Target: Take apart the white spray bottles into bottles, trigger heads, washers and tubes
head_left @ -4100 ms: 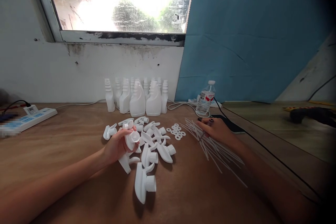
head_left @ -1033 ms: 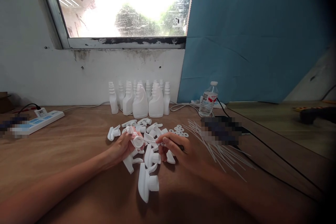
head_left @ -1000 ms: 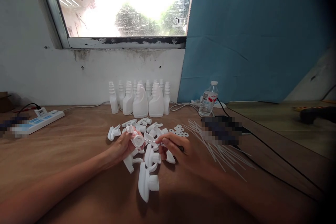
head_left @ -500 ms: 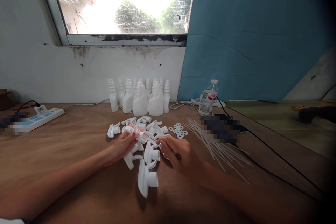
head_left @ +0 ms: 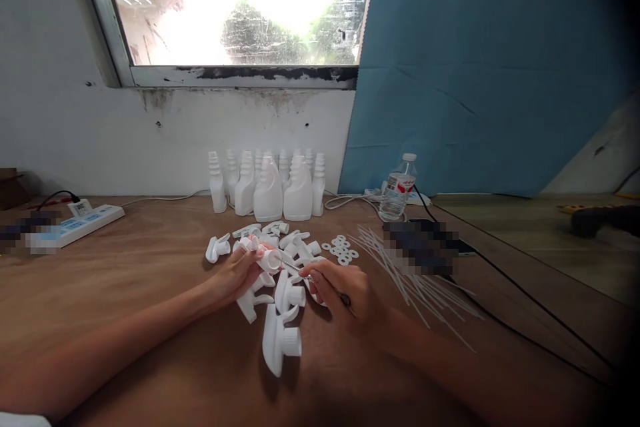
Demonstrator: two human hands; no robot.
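Observation:
My left hand (head_left: 235,275) is closed round a white trigger sprayer head (head_left: 266,259), holding it over a pile of like sprayer heads (head_left: 280,293) on the wooden table (head_left: 150,267). My right hand (head_left: 343,290) pinches a thin metal tool, tweezers by the look of it (head_left: 300,270), whose tip points into the open cap of the held sprayer head. The two hands sit close together at the middle of the table.
Several white spray bottles (head_left: 267,187) stand against the wall. Small white washers (head_left: 341,250) and thin white dip tubes (head_left: 415,280) lie to the right. A water bottle (head_left: 396,188), a blurred dark object (head_left: 423,247), a black cable and a power strip (head_left: 83,220) are also on the table.
Four seconds ago my right hand lay on the dip tubes at the right; it has come to the left hand with the thin tool. Since half a second ago both hands hardly moved.

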